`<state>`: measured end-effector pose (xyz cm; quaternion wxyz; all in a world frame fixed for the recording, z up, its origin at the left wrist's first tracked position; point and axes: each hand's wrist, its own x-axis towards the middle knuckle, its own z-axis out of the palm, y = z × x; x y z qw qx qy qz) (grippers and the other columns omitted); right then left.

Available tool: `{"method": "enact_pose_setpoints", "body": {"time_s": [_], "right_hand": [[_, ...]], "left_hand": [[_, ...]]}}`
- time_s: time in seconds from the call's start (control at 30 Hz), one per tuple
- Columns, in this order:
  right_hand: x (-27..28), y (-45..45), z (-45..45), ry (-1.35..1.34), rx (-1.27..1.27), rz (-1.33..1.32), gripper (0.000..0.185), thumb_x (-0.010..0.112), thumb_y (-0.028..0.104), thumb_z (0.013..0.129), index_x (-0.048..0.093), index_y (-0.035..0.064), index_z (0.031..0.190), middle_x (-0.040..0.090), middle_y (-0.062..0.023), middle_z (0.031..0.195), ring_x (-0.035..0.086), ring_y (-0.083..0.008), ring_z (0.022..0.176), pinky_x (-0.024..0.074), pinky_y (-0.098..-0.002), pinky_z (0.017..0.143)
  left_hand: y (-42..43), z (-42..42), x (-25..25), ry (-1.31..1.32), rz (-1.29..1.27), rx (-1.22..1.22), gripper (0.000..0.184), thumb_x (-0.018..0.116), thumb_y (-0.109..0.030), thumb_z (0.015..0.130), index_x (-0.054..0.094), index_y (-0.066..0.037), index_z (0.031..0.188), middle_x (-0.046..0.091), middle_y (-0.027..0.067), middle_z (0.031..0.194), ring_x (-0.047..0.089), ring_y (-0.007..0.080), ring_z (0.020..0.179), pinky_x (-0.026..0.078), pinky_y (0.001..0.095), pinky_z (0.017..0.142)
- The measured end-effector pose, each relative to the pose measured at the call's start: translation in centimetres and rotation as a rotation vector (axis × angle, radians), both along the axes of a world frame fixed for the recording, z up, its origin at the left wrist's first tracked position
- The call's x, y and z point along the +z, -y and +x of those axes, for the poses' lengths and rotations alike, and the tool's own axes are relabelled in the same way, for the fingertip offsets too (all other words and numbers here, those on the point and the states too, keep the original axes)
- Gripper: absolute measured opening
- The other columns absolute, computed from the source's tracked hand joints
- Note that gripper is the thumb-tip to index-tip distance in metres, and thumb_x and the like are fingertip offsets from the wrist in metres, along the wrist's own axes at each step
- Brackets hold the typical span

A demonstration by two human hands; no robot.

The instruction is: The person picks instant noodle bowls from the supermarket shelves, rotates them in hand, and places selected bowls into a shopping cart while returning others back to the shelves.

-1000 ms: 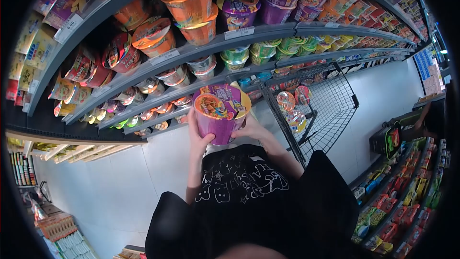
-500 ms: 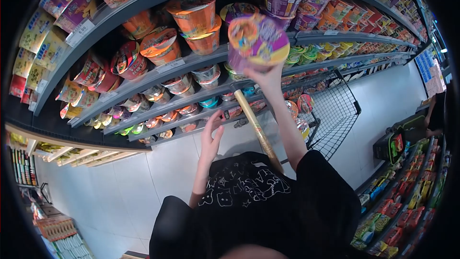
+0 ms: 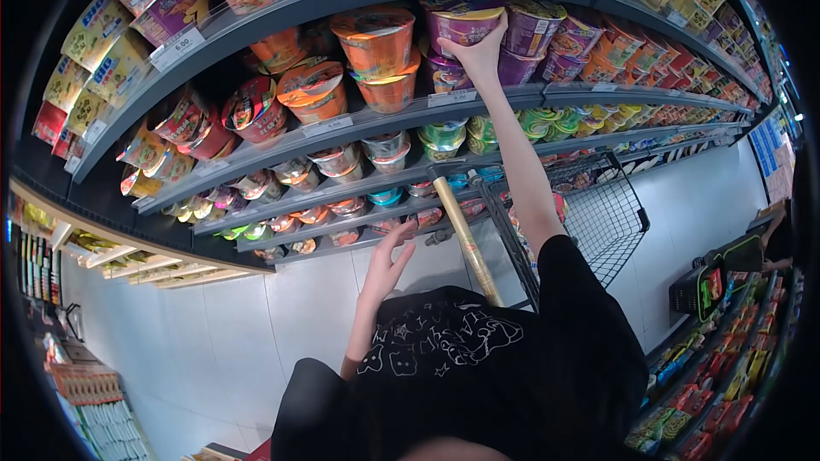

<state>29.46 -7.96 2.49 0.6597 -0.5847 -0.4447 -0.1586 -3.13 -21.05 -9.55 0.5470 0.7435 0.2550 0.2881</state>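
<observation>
My right hand [image 3: 480,53] is wrapped round a purple instant noodle cup [image 3: 461,24] on the shelf. That cup sits on top of another purple cup [image 3: 449,77]. Stacked orange noodle cups [image 3: 373,38] stand just to its left, and more purple cups [image 3: 531,27] are to its right. My left hand [image 3: 389,263] hangs in the air in front of my body, fingers apart, with nothing in it. It is nearest to the gold handle [image 3: 465,239] of the shopping cart.
The black wire shopping cart [image 3: 605,235] stands at right with goods in it. Shelf edges [image 3: 282,132] curve across in front. At far right, a person's arm [image 3: 776,235] is near a dark basket [image 3: 696,290], above another goods shelf [image 3: 709,376].
My right hand has moved the purple noodle cup forward from mid-air onto the shelf, on top of another cup. My left hand stays low and open. The view has shifted slightly.
</observation>
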Motion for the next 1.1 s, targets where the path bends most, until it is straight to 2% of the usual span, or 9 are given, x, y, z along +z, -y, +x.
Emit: {"method": "enact_pose_setpoints", "body": {"time_s": [0.27,0.5,0.6,0.67,0.83,0.87,0.97,1.0,1.1], "right_hand": [[-1.6,0.1,-0.2,-0.045,-0.013,-0.109,0.113,0.080,0.034,0.051,0.009,-0.0041,0.129,0.029,-0.0263,0.125,0.035,-0.0369,0.114,0.0326,-0.0403,0.094],[-7.0,4.8,-5.6,0.203,-0.085,-0.151,0.073,0.064,0.015,0.072,0.020,-0.0063,0.127,0.028,-0.0261,0.128,0.031,-0.0412,0.115,0.0249,-0.0434,0.097],[-12.4,10.5,-12.8,0.144,0.236,-0.496,0.062,0.062,0.017,0.069,0.034,-0.0005,0.122,0.038,-0.0205,0.121,0.030,-0.0373,0.119,0.0275,-0.0448,0.096],[-13.8,14.4,-15.1,0.767,0.190,-0.935,0.042,0.061,0.018,0.063,0.057,0.0123,0.104,0.044,-0.0108,0.116,0.023,-0.0343,0.125,0.0246,-0.0547,0.096],[-15.0,13.9,-14.6,0.546,0.201,-0.837,0.034,0.055,0.008,0.065,0.061,0.0131,0.098,0.045,-0.0054,0.119,0.021,-0.0273,0.128,0.0286,-0.0513,0.096],[-15.1,14.2,-14.2,0.486,0.220,-0.888,0.035,0.054,0.006,0.064,0.061,0.0138,0.098,0.045,-0.0026,0.120,0.020,-0.0253,0.128,0.0300,-0.0503,0.095],[-14.2,14.7,-13.8,0.448,0.217,-0.938,0.033,0.056,0.001,0.062,0.062,0.0148,0.092,0.045,0.0045,0.121,0.019,-0.0230,0.129,0.0329,-0.0468,0.094],[-14.0,14.7,-13.6,0.430,0.251,-0.975,0.030,0.056,0.000,0.062,0.062,0.0144,0.088,0.045,0.0050,0.121,0.019,-0.0231,0.129,0.0333,-0.0456,0.094],[-14.2,14.8,-13.2,0.346,0.361,-0.949,0.015,0.056,0.002,0.063,0.060,0.0096,0.076,0.044,0.0029,0.123,0.016,-0.0260,0.130,0.0270,-0.0508,0.097]], "left_hand": [[0.4,-0.4,-0.5,-0.086,0.025,-0.014,0.037,0.054,-0.009,0.080,0.048,-0.002,0.115,0.058,0.0143,0.104,0.056,0.0241,0.097,0.043,0.0328,0.083],[0.5,0.3,-0.4,-0.158,0.088,-0.086,0.035,0.054,-0.010,0.079,0.049,-0.003,0.113,0.058,0.0142,0.102,0.056,0.0250,0.095,0.043,0.0327,0.083],[0.6,0.7,-0.2,-0.151,0.084,-0.105,0.033,0.054,-0.010,0.080,0.049,-0.003,0.112,0.058,0.0141,0.101,0.056,0.0247,0.094,0.043,0.0330,0.083],[0.4,1.1,-0.4,-0.146,0.070,-0.108,0.032,0.054,-0.010,0.080,0.050,-0.002,0.110,0.059,0.0138,0.100,0.057,0.0245,0.094,0.043,0.0332,0.083],[1.2,2.6,-0.5,-0.054,-0.073,-0.170,0.046,0.055,-0.008,0.080,0.034,-0.005,0.121,0.053,0.0122,0.109,0.051,0.0228,0.104,0.039,0.0344,0.088],[1.1,2.9,-1.8,-0.121,-0.115,-0.260,0.068,0.057,-0.011,0.079,0.015,-0.008,0.133,0.039,0.0174,0.126,0.045,0.0254,0.112,0.035,0.0361,0.092],[2.9,3.9,-1.4,-0.073,-0.007,-0.308,0.083,0.058,-0.017,0.080,-0.002,-0.004,0.135,0.035,0.0260,0.127,0.042,0.0303,0.115,0.033,0.0355,0.094],[3.2,4.0,-1.1,-0.083,-0.015,-0.398,0.094,0.060,-0.019,0.079,-0.017,-0.002,0.132,0.020,0.0285,0.134,0.038,0.0303,0.118,0.030,0.0363,0.097],[3.4,4.1,-0.7,-0.001,-0.125,-0.445,0.094,0.059,-0.021,0.081,-0.018,-0.005,0.132,0.012,0.0276,0.136,0.040,0.0310,0.117,0.031,0.0355,0.097]]}}
